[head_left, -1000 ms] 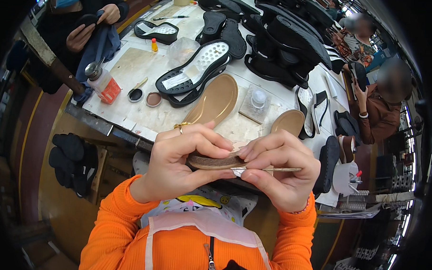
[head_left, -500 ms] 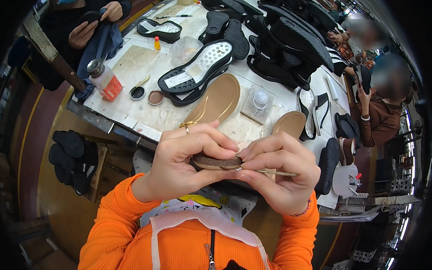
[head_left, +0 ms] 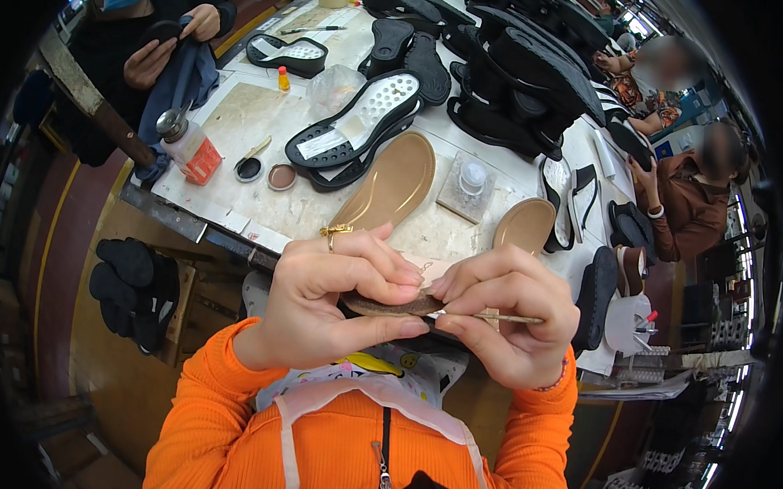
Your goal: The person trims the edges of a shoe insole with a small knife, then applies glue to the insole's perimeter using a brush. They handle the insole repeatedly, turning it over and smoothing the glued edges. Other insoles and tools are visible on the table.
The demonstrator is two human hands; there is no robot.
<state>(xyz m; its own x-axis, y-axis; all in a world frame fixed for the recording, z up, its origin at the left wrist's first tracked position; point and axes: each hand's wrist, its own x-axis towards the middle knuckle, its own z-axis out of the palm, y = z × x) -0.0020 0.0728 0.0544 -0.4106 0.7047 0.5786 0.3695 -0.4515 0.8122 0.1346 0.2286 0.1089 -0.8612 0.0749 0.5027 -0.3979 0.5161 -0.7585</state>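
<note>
Above the near edge of the table, my left hand (head_left: 342,294) is closed round a brown sandal sole (head_left: 388,305), seen edge-on, with the thumb below and fingers above. My right hand (head_left: 514,313) pinches a thin stick-like tool (head_left: 514,319). Its pale tip is at the sole's edge, and my right fingertips are close against the sole too. Part of the sole is hidden by my fingers. Just beyond my left hand lies a tan sandal sole (head_left: 392,180) with gold trim and a gold buckle (head_left: 337,231). A second tan sole (head_left: 526,225) lies beyond my right hand.
The white table (head_left: 238,200) bears a bottle with a metal top (head_left: 190,147), shallow tins (head_left: 282,177), a block with a clear-lidded pot (head_left: 472,180), black-and-white soles (head_left: 361,123) and stacked black soles (head_left: 526,85). Co-workers handle soles at left (head_left: 165,47) and right (head_left: 691,186).
My left thumb and fingers have shifted on the sole, showing more of its edge. The tool's pale tip now shows. The co-worker at the right has lowered and tilted a black sole.
</note>
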